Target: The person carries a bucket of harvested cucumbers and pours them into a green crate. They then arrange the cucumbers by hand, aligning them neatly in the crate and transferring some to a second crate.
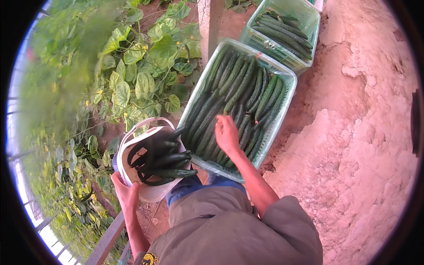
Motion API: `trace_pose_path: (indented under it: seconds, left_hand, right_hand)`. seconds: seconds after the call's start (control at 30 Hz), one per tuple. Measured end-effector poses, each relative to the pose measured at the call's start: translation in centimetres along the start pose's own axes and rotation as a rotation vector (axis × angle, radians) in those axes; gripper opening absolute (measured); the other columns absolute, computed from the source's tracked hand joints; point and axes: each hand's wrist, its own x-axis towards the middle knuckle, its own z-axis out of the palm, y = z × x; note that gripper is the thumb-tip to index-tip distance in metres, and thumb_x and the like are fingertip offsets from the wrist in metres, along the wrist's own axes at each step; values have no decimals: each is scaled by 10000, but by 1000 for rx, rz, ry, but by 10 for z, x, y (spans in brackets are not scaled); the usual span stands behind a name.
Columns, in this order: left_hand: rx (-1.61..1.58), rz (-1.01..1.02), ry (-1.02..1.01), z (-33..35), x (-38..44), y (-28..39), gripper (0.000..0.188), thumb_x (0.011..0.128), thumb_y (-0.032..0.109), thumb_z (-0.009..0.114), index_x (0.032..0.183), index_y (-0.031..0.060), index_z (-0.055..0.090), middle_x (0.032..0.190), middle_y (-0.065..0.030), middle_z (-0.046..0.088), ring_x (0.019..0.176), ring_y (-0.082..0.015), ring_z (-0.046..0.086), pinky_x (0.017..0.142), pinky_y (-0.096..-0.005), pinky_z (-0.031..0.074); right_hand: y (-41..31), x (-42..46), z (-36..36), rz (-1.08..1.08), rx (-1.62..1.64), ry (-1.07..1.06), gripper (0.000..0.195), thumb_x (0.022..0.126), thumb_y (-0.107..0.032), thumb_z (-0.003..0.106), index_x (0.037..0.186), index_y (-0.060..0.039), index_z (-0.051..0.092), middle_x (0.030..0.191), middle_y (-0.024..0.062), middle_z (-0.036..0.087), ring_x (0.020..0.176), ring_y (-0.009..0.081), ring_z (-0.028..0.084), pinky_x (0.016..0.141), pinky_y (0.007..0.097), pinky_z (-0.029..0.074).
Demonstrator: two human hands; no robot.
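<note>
My left hand grips the rim of a white plastic bucket, which is tilted towards the crate. Several dark green cucumbers lie in the bucket, some sticking out past its rim. A pale green plastic crate with clear film over its edges stands before me, filled with rows of long cucumbers. Over the middle of these cucumbers is my right hand, its fingers curled. Whether it touches or holds a cucumber cannot be made out. The bucket's handle stands up on the crate side.
Behind the near crate stands a second green crate with more cucumbers. A concrete post rises beside the crates. Leafy cucumber vines spread on the left, and an uneven earth bank lies on the right. A rail runs at lower left.
</note>
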Motion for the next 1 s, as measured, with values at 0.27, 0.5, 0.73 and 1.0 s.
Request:
trace_pose_path:
  seconds: [0.27,0.5,0.73,1.0]
  left_hand:
    - [-96,-105,25,-34,0,-106,582,728,39,677,1279,-17,497,1146,-141,583,1040,-243,594,991,-378,498]
    - [-367,-281,145,35,-12,-288,615,762,46,761,1300,-51,481,1157,-165,633,1034,-255,652,957,-412,552]
    - [-362,-537,347,150,-17,-447,436,711,137,817,1038,-137,732,962,-244,790,924,-357,789,800,-467,619]
    - [-626,-1033,253,313,-41,-663,423,777,77,782,1119,-129,641,949,-224,739,785,-310,777,530,-428,619]
  right_hand:
    - [-40,-102,10,-213,-55,-267,191,955,-44,693,1146,-31,692,1088,144,654,1065,380,666,890,490,575]
    - [-47,-161,55,-391,-324,-406,299,897,-79,748,1183,-31,672,1162,165,621,1108,391,616,941,520,534]
    - [-16,-173,97,-537,-614,-296,438,864,-83,782,1273,-39,633,1168,206,618,1107,424,600,940,548,496]
    - [30,-196,116,-476,-907,-209,497,924,-129,762,1351,47,579,1231,240,599,1165,477,589,994,565,484]
